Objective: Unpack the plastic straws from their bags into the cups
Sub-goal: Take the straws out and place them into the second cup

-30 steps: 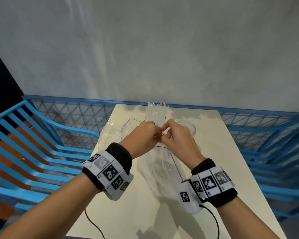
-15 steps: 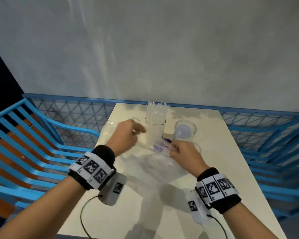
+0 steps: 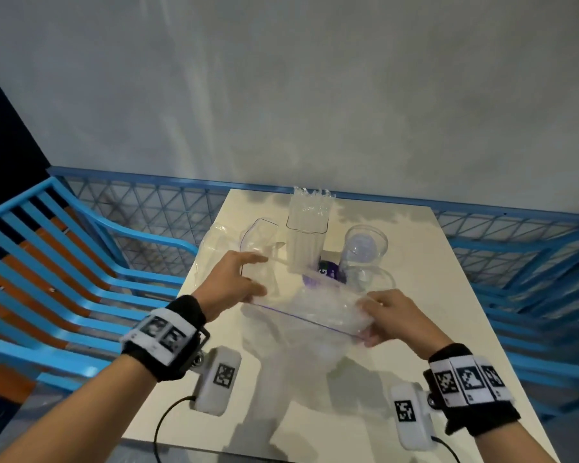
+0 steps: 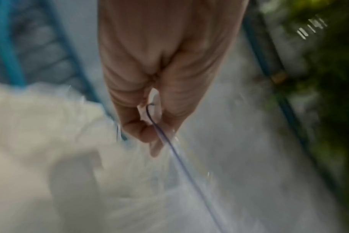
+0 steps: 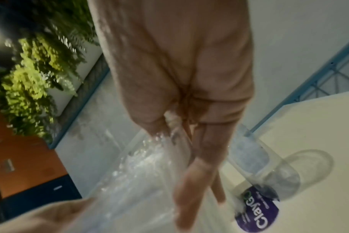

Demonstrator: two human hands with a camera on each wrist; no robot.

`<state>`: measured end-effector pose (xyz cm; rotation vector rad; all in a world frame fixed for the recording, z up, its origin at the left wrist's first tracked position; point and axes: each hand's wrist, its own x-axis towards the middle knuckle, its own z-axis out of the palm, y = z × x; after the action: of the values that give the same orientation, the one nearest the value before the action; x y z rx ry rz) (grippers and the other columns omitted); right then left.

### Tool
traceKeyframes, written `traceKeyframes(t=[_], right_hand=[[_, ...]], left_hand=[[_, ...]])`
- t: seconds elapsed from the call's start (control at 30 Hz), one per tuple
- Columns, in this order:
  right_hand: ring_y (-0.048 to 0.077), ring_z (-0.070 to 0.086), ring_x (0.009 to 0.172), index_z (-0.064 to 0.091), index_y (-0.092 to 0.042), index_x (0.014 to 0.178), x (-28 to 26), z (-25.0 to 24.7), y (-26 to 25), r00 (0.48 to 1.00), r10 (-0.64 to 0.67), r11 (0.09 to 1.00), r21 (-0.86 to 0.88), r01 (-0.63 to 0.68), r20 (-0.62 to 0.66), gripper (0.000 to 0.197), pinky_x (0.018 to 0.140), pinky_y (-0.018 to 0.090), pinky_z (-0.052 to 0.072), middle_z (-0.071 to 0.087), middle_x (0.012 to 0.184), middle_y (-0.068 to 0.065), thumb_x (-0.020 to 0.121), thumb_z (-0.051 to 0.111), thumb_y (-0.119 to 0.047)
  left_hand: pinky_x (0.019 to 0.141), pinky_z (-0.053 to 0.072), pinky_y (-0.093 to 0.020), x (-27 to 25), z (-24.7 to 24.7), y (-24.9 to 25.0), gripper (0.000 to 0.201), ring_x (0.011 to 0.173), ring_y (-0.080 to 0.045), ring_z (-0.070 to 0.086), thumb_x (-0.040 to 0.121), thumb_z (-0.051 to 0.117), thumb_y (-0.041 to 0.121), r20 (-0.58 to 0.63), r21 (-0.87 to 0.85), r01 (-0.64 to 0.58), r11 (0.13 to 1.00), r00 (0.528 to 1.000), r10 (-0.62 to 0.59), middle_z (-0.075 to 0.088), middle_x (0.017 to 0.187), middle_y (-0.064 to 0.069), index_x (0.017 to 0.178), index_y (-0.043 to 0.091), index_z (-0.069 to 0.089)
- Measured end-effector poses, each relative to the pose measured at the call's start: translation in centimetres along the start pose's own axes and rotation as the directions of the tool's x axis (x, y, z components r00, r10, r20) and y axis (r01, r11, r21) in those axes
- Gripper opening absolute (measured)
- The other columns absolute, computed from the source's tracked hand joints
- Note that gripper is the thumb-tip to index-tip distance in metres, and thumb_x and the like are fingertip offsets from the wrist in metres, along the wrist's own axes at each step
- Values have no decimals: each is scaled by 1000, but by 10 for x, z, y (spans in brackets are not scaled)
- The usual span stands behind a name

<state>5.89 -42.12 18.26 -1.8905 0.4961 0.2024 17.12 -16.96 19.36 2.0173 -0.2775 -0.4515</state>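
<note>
A clear zip bag (image 3: 310, 310) with a purple zip line is stretched between both hands above the table. My left hand (image 3: 238, 282) pinches its left end; in the left wrist view the left hand (image 4: 149, 123) has thumb and fingers closed on the zip line. My right hand (image 3: 386, 317) grips the right end, and in the right wrist view the right hand (image 5: 181, 141) shows the bag (image 5: 133, 181) running through its curled fingers. Behind stand a tall square cup (image 3: 306, 242) full of clear straws and a round clear cup (image 3: 365, 252).
The cream table (image 3: 448, 295) is small, with a blue mesh railing (image 3: 147, 208) behind and blue slatted chairs (image 3: 47, 279) at both sides. More clear plastic (image 3: 214, 242) lies at the table's back left. A purple label (image 3: 328, 274) sits between the cups.
The hands, close together at the bag's top a second ago, have pulled apart sideways and come toward me, stretching the bag wide between them.
</note>
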Motion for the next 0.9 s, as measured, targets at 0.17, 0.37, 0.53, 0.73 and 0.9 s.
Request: traceKeyframes(t=[0.17,0.37,0.53,0.73,0.9], right_hand=[[22,68,92,61,-28,115,3,17,4,998,-68,997,44,67,10,29,73,35,56,65,111,-5,94,50,-46],[26,67,81,63,-28,107,14,41,7,987,-162,987,-2,162,6,14,82,43,57,69,106,9,96,54,-29],[31,66,89,52,-35,118,15,36,24,915,-228,974,-72,216,-334,25,74,40,54,64,97,3,97,43,-43],[25,65,91,61,-34,120,15,57,16,938,-113,972,159,173,-328,44,66,18,51,69,106,11,99,27,-53],[21,61,60,65,-14,63,29,76,32,932,108,923,383,35,-345,57,62,27,48,66,65,7,100,35,-46]], left_hand=[[87,54,-31,6,24,-26,112,90,-24,52,71,75,-7,180,461,-107,881,983,25,19,140,-3,153,37,12],[101,46,-35,18,56,-39,128,127,-31,45,65,86,5,292,441,-109,891,956,-28,12,154,-4,154,36,-1],[69,41,-14,19,51,-58,110,82,-15,51,72,80,8,199,385,-30,922,979,-51,55,112,-4,154,33,11],[100,44,-33,9,82,-43,125,112,-26,43,64,88,20,310,314,-122,941,951,20,29,130,-6,152,39,1],[110,36,-44,15,94,-43,135,133,-31,32,49,86,29,320,331,-28,943,944,-84,18,140,-9,152,39,0]])
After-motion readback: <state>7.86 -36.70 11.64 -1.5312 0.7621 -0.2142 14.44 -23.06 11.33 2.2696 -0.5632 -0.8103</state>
